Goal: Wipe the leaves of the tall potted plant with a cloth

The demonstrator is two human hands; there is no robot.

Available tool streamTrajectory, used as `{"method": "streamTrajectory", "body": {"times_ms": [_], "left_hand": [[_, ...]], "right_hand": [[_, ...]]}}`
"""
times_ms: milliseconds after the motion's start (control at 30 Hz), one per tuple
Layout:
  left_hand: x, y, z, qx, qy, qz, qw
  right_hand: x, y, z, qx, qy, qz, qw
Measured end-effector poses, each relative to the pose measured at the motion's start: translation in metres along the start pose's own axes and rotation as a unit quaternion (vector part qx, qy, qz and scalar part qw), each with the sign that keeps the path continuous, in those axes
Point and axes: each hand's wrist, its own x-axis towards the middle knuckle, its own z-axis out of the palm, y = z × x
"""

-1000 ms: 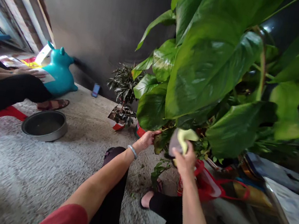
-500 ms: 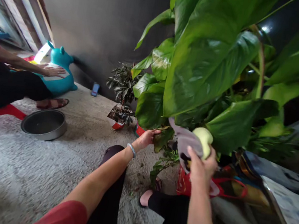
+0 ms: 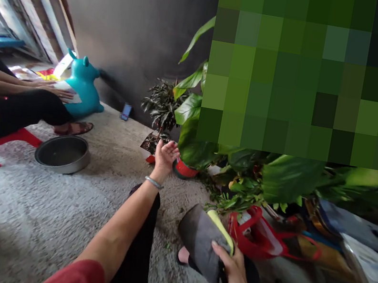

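My left hand [image 3: 165, 157] is raised beside the leafy plant, palm up, its fingers loosely curled and apart with nothing in them. A grey cloth with a yellow-green side [image 3: 202, 240] is bunched in my right hand [image 3: 233, 269], thumb on top, low over my leg. The big-leaved plant [image 3: 196, 140] rises close to the right of my left hand, and a red pot [image 3: 186, 170] shows under its leaves. Pixel blocks cover most of its upper part. Just behind my left hand stands a smaller potted plant [image 3: 162, 105].
On the left a person sits on a red stool [image 3: 0, 143], hands by a teal animal toy [image 3: 87, 86]. A round grey basin [image 3: 63, 153] lies on the rough floor. A phone-like object [image 3: 126, 111] leans at the dark wall. A red bag [image 3: 253, 234] stands at right.
My left hand has let go of the leaf and moved left, its fingers opening. My right hand has come down and nearer with the cloth, away from the leaves.
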Motion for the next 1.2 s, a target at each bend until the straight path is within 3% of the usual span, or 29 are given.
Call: {"method": "streamTrajectory", "body": {"times_ms": [100,167,233,300,367,400,467,533,600,667,733,800,900,933,967,1033,1100,1200], "left_hand": [[-0.017,0.003,0.005,0.049,-0.122,0.028,0.991],[-0.027,-0.005,0.009,0.119,-0.151,0.023,0.981],[-0.031,-0.016,0.012,0.161,-0.15,0.009,0.976],[-0.033,-0.024,0.014,0.167,-0.134,-0.003,0.977],[-0.032,-0.028,0.015,0.161,-0.111,-0.013,0.981],[-0.032,-0.03,0.015,0.16,-0.104,-0.022,0.981],[-0.031,-0.031,0.013,0.169,-0.105,-0.042,0.979],[-0.03,-0.032,0.011,0.186,-0.111,-0.047,0.975],[-0.027,-0.033,0.009,0.199,-0.116,-0.041,0.972],[-0.023,-0.034,0.007,0.2,-0.124,-0.041,0.971],[-0.019,-0.036,0.006,0.197,-0.134,-0.046,0.97],[-0.017,-0.038,0.005,0.193,-0.136,-0.044,0.971],[-0.019,-0.041,0.004,0.188,-0.132,-0.035,0.973],[-0.021,-0.041,0.004,0.188,-0.135,-0.036,0.972],[-0.023,-0.04,0.004,0.188,-0.138,-0.038,0.972],[-0.025,-0.038,0.005,0.19,-0.136,-0.043,0.971],[-0.026,-0.034,0.005,0.19,-0.115,-0.038,0.974],[-0.022,-0.029,0.005,0.174,-0.097,-0.031,0.979]], "right_hand": [[-0.004,-0.02,0.002,-0.02,0.012,-0.03,0.999],[-0.014,-0.042,0.005,-0.031,0.03,-0.074,0.996],[-0.026,-0.073,0.012,-0.04,0.086,-0.174,0.98],[-0.031,-0.108,0.027,-0.05,0.185,-0.321,0.928],[-0.024,-0.141,0.05,-0.078,0.259,-0.465,0.843],[-0.016,-0.154,0.063,-0.104,0.259,-0.519,0.808],[0.005,-0.164,0.085,-0.18,0.172,-0.563,0.788],[0.021,-0.154,0.094,-0.256,0.047,-0.531,0.807],[0.024,-0.131,0.086,-0.292,-0.038,-0.445,0.846],[0.013,-0.109,0.066,-0.277,-0.062,-0.351,0.893],[-0.008,-0.104,0.045,-0.237,-0.027,-0.293,0.926],[-0.025,-0.119,0.034,-0.2,0.077,-0.336,0.917],[-0.021,-0.159,0.046,-0.175,0.228,-0.485,0.826],[-0.011,-0.169,0.056,-0.182,0.236,-0.523,0.799],[0.003,-0.173,0.068,-0.197,0.213,-0.54,0.79],[0.031,-0.163,0.089,-0.243,0.109,-0.514,0.815],[0.05,-0.13,0.1,-0.284,0.018,-0.437,0.853],[0.049,-0.069,0.085,-0.301,-0.021,-0.354,0.885]]}}
